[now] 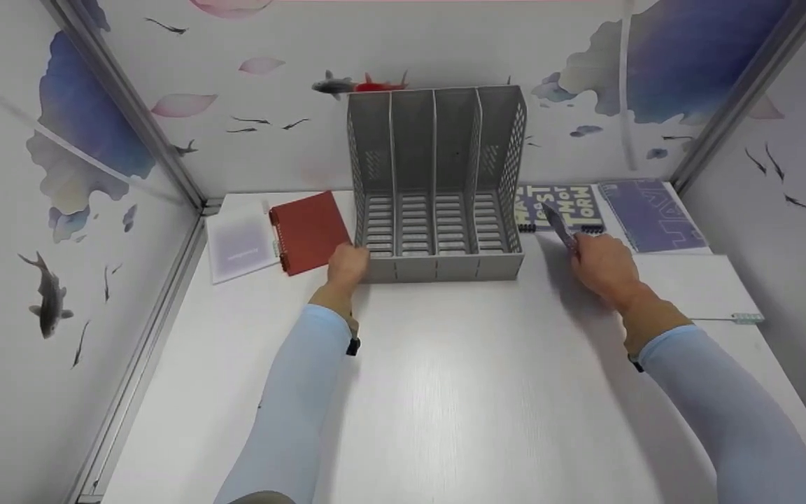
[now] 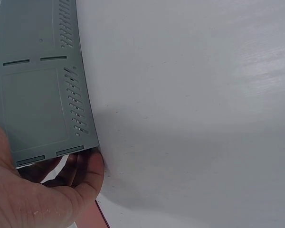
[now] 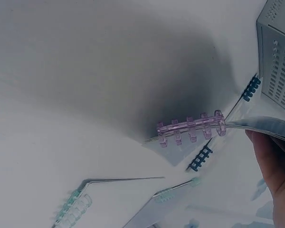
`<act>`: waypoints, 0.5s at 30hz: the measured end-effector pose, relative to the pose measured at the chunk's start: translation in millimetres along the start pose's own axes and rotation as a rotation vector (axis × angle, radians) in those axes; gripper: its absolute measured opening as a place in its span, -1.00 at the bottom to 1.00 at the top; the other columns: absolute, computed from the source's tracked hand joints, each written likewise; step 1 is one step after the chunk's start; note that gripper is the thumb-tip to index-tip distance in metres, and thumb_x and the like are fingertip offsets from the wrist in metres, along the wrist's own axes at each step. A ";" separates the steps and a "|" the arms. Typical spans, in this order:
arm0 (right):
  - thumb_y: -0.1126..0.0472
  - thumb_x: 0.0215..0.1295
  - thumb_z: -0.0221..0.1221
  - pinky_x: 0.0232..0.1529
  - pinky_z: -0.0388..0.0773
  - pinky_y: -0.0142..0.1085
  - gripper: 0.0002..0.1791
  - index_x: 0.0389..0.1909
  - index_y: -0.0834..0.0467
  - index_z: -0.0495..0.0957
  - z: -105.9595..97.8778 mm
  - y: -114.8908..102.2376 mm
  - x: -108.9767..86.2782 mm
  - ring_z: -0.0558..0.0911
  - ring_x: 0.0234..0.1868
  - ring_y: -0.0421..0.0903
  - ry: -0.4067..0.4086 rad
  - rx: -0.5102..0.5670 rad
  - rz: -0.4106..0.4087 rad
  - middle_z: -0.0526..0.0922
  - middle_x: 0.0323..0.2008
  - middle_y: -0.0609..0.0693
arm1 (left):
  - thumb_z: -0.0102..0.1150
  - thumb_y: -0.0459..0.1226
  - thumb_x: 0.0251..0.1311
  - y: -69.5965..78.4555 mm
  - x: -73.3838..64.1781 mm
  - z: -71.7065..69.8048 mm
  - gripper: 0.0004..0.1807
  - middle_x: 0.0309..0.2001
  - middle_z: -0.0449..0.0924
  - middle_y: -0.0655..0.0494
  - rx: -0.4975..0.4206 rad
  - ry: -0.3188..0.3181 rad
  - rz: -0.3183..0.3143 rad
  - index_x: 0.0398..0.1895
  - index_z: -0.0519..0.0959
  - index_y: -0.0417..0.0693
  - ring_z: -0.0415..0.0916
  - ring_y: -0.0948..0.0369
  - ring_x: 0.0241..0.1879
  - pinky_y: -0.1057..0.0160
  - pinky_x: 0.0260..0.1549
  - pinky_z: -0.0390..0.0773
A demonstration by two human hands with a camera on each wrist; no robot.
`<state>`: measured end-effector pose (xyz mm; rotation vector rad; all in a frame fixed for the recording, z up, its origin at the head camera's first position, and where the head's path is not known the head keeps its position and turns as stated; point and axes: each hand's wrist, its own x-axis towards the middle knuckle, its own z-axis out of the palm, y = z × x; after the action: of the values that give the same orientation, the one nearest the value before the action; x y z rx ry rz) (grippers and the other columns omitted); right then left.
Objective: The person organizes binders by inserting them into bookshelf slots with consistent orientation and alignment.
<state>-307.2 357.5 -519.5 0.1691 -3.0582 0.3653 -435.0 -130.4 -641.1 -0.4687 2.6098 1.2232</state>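
A grey desktop file organizer (image 1: 436, 267) with several upright slots stands at the back of the table. My left hand (image 1: 349, 266) grips its front left corner; in the left wrist view, fingers and thumb of the left hand (image 2: 42, 202) wrap round the organizer's end (image 2: 35, 109). To the right of the organizer, my right hand (image 1: 606, 269) holds a thin notebook (image 1: 560, 225) above the table, seen nearly edge-on. Clear purple binder rings (image 3: 192, 128) show along this notebook's edge in the right wrist view, and the right hand (image 3: 275, 166) pinches its far part.
Left of the organizer lie a red ring-bound notebook (image 1: 312, 232) and a pale lilac-white notebook (image 1: 241, 241). At right are a lettered notebook (image 1: 578, 206) with dark rings, a purple notebook (image 1: 655, 217) and a white one (image 1: 697, 283). Printed walls (image 1: 431, 42) enclose the table.
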 end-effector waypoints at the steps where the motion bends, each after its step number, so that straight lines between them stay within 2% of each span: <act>1: 0.21 0.60 0.09 -0.23 0.58 0.27 -0.78 -0.13 0.33 0.55 -1.0 0.0 -0.3 0.65 -0.33 0.31 0.017 -0.003 0.003 0.69 -0.31 0.36 | -0.02 -0.06 0.55 0.0 0.2 0.2 -0.48 0.26 0.79 -0.12 0.003 0.003 0.005 0.31 0.71 -0.16 0.73 -0.06 0.27 -0.08 0.26 0.71; 7: 0.24 0.55 0.10 -0.17 0.56 0.36 -0.78 -0.12 0.36 0.55 -6.2 0.7 -0.3 0.68 -0.27 0.39 0.086 0.009 0.043 0.69 -0.28 0.43 | -0.03 -0.08 0.51 -0.6 0.2 0.8 -0.46 0.30 0.77 -0.14 -0.006 0.008 0.013 0.33 0.68 -0.17 0.70 -0.12 0.34 -0.12 0.31 0.69; 12: 0.25 0.54 0.08 -0.19 0.56 0.36 -0.77 -0.07 0.38 0.55 -9.6 1.4 -0.1 0.68 -0.29 0.38 0.098 0.059 0.090 0.70 -0.28 0.42 | 0.00 -0.07 0.50 -1.6 1.2 0.5 -0.49 0.26 0.79 -0.12 -0.003 0.005 0.017 0.28 0.71 -0.16 0.73 -0.09 0.29 -0.11 0.28 0.71; 15: 0.26 0.57 0.06 -0.22 0.54 0.29 -0.78 -0.06 0.37 0.55 -11.8 0.8 -0.9 0.64 -0.31 0.32 0.104 0.103 0.102 0.67 -0.30 0.37 | 0.01 -0.07 0.50 -2.0 2.1 0.7 -0.51 0.21 0.81 -0.11 0.004 0.009 0.019 0.22 0.74 -0.16 0.75 -0.06 0.24 -0.10 0.24 0.72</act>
<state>-305.9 361.1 -508.3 -0.0011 -2.9538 0.5200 -436.1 -131.4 -643.6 -0.4497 2.6298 1.2238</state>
